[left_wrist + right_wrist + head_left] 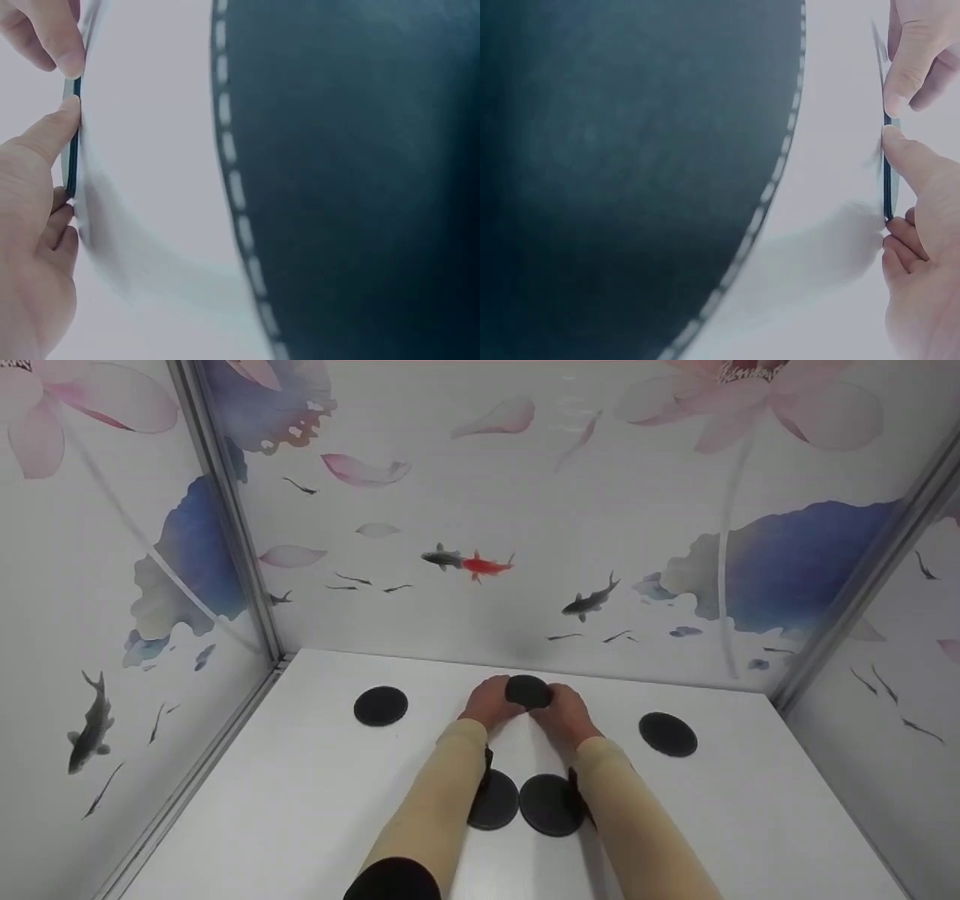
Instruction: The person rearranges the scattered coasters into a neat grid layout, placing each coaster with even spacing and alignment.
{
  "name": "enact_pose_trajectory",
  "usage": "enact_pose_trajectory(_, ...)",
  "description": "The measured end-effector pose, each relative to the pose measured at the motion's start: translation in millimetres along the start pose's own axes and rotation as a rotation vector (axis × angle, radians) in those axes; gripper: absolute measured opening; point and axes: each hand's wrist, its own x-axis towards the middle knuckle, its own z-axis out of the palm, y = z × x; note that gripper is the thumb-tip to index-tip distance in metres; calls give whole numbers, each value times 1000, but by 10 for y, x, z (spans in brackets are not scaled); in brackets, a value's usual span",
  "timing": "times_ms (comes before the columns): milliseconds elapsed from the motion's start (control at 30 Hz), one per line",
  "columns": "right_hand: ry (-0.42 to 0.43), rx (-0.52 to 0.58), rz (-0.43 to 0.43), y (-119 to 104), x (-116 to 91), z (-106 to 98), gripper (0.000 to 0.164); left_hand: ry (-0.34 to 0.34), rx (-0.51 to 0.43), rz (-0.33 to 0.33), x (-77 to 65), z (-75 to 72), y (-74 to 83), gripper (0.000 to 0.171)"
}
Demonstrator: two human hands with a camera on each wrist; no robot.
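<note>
A round black coaster [528,691] is held between both hands at the far side of the white table. My left hand [491,701] pinches its left edge, thumb on the near side and fingers beyond. From the other side my right hand [564,716] grips the right edge the same way. Both wrist views show this coaster edge-on as a thin dark strip [73,161], the thumbs close together on it. Below the wrists, two more coasters lie side by side, the left one [496,804] partly behind the left sleeve, the right one [550,805] beside the right sleeve.
One black coaster [380,706] lies farther left on the table [315,780], another [667,734] to the right. A stitched-edge coaster [360,180] looms close in each wrist view. Printed panels [495,615] with metal corner posts [232,510] enclose the back and sides.
</note>
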Motion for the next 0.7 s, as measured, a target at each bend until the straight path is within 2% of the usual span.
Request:
enact_pose_trajectory(200,13,39,38,20,-1,23,29,14,31,26,-16,27,-46,53)
enact_pose_trajectory(300,19,43,33,21,1,21,31,31,49,31,-15,10,-58,55)
enact_pose_trajectory(433,18,56,-1,25,2,-2,42,28,47,8,-31,-41,-44,61)
enact_pose_trajectory(600,-6,100,-19,41,-8,-79,67,19,27,0,-77,-121,5,73)
enact_pose_trajectory(700,-10,81,-29,30,10,-130,78,24,9,2,-82,-178,19,78)
